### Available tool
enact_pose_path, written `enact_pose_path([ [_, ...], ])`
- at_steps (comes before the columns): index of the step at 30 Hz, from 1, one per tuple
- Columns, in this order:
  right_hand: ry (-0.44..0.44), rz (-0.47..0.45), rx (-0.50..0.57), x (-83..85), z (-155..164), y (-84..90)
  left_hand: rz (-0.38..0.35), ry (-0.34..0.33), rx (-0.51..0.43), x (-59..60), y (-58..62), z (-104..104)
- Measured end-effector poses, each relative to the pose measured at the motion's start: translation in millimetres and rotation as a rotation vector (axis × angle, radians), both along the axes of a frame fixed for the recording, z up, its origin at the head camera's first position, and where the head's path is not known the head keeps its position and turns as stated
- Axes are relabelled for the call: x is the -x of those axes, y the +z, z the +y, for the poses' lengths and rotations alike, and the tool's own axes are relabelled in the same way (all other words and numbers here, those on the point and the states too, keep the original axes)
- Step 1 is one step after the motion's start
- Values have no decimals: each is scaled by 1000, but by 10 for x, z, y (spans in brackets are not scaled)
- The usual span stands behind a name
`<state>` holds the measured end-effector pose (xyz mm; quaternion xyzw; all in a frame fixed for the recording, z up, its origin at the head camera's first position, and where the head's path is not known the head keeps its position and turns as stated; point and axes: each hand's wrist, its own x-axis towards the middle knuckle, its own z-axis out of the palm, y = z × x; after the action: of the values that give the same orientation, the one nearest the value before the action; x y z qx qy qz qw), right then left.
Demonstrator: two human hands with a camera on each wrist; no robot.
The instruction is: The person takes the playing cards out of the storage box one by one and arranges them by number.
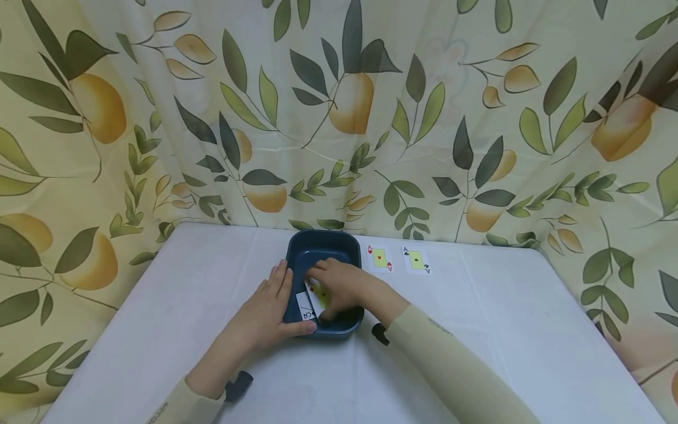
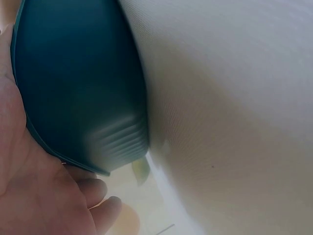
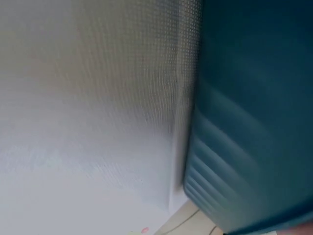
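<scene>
A dark blue tray (image 1: 321,246) sits mid-table, holding several playing cards (image 1: 306,306). My left hand (image 1: 275,303) lies flat against the tray's left side, thumb along its near edge. My right hand (image 1: 339,285) reaches down inside the tray, fingers curled over the cards; whether it pinches one is hidden. In the left wrist view the tray's outer wall (image 2: 78,83) fills the frame beside my palm (image 2: 29,191). The right wrist view shows only the tray's ribbed wall (image 3: 254,127) and the table.
Two cards lie face up on the white table (image 1: 477,330) to the right of the tray: a red ace (image 1: 379,258) and a black ace (image 1: 416,259). A leaf-and-fruit curtain (image 1: 339,118) hangs close behind the table's far edge.
</scene>
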<state>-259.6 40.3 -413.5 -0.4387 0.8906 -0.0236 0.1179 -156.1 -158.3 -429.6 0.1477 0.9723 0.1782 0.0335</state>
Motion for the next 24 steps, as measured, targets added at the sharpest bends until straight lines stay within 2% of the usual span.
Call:
enact_pose_path([
  [5, -25, 17, 95, -35, 68, 100, -3, -4, 1, -1, 1, 6],
  [11, -93, 29, 201, -73, 221, 365, -18, 13, -1, -13, 18, 12],
  [18, -182, 56, 227, -44, 560, 587, -11, 18, -11, -27, 30, 31],
  [24, -231, 83, 219, 42, 873, 611, -8, 28, -16, -38, 30, 37],
])
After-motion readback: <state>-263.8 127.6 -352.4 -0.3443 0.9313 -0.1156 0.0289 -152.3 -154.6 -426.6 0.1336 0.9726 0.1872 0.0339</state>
